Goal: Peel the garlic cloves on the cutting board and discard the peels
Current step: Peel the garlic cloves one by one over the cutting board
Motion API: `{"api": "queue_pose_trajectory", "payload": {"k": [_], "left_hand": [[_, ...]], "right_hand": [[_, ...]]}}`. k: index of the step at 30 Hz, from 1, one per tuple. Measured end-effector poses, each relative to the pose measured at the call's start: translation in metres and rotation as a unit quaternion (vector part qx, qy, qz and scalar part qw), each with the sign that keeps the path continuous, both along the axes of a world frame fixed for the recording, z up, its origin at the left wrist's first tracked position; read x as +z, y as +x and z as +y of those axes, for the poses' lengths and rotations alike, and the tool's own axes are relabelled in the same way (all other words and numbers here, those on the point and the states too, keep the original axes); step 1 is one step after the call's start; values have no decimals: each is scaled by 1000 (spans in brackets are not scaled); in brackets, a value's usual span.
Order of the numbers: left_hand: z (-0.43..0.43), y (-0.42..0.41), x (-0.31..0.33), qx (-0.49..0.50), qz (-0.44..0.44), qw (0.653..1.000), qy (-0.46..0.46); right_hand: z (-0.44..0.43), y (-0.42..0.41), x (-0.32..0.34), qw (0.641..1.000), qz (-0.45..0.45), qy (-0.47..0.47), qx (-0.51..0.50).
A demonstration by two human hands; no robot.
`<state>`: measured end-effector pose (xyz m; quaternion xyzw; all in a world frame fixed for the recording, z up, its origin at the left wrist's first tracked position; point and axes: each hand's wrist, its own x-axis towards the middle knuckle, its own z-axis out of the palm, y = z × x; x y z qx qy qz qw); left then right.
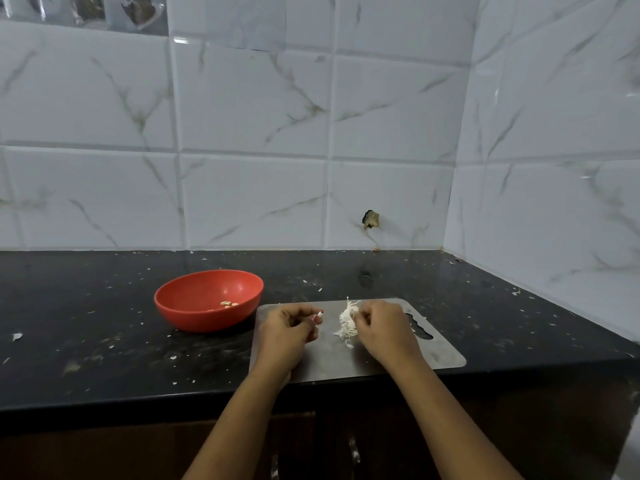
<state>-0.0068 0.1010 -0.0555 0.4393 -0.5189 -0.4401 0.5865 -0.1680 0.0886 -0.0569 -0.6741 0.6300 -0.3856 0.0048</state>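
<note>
While both hands sit low over the cutting board (332,362), the left hand (287,327) pinches a small white piece (319,317) between thumb and fingertips, with the other fingers curled in toward the palm. Whether that piece is a garlic clove or a scrap of skin is too small to tell. The right hand (388,332) lies knuckles up with its fingers curled against the right edge of the pile of peels (346,323). It touches the pile, but I cannot tell whether it is grasping any of the peels or only resting against them.

The pile of peels is white and shredded, lying on the middle of the board between the two hands. The board is a grey metal sheet with a wavy handle slot (420,327) at its right end, and it lies flat near the front edge of the black bench (104,323).

Just left of the board stands a red bowl (180,317), upright, with a few pale peeled cloves (228,304) at its bottom. Small white flecks are scattered over the bench, including a larger scrap (16,336) far to the left. Behind and to the right rises a white marbled tile wall (259,116), with a dark hole (370,219) in one tile just above the bench.
</note>
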Motion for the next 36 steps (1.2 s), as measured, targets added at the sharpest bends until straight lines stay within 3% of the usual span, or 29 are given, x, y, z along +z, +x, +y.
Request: {"api": "queue_pose_trajectory", "payload": {"k": [4,9,15,23,27,36], "left_hand": [[-1,-1,0,17,-7,1000,12],[-3,2,-1,8,-19,1000,7],[1,2,0,25,-33,999,4],[8,-4,3,109,-254,961,-29],[5,-4,3,107,-253,962,2],[0,1,5,97,-232,967,37]], "right_hand": [[3,7,-2,999,-34,-19,13],[11,34,0,982,-131,5,138],[15,41,-2,996,-26,-43,73],[17,49,-5,993,101,-20,50],[15,48,-6,995,77,-26,57],[14,40,-7,984,-26,-4,174]]}}
